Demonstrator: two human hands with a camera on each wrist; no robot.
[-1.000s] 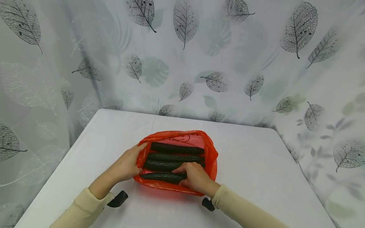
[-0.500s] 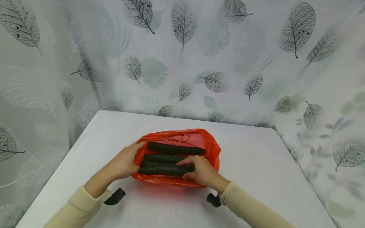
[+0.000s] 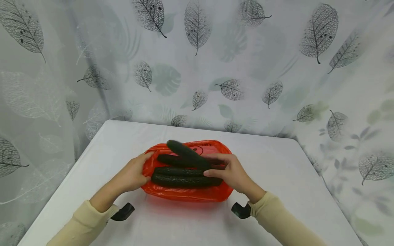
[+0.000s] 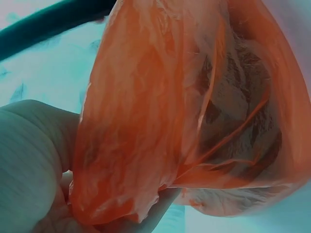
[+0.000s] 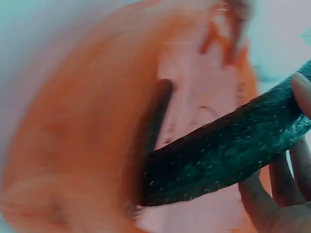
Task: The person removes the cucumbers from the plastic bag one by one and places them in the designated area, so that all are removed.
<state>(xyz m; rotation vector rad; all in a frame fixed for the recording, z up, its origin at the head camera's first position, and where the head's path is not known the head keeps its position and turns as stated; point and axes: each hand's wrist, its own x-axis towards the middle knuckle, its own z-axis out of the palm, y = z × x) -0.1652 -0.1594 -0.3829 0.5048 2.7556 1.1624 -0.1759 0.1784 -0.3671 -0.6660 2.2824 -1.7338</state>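
A red plastic bag (image 3: 181, 196) lies on the table with its mouth wide open. My left hand (image 3: 130, 176) grips the bag's left rim; in the left wrist view the thin film (image 4: 131, 107) bunches between thumb and fingers. In my right hand (image 3: 235, 172) is a dark green cucumber (image 3: 185, 152), held near its right end. It slants up leftward over the bag's mouth. The right wrist view shows that cucumber's bumpy skin (image 5: 214, 150) with fingers (image 5: 301, 92) around it. Several more cucumbers (image 3: 184, 181) lie side by side inside the bag.
The white table (image 3: 286, 191) extends around the bag on all sides. Behind it hangs a leaf-patterned curtain (image 3: 200, 71). A black wrist-camera mount (image 3: 123, 212) sits under the left wrist, and another (image 3: 241, 210) under the right.
My right hand has moved up and rightward, and a cucumber has risen from among the others in its grip. The left hand stays at the bag's rim after shifting slightly left.
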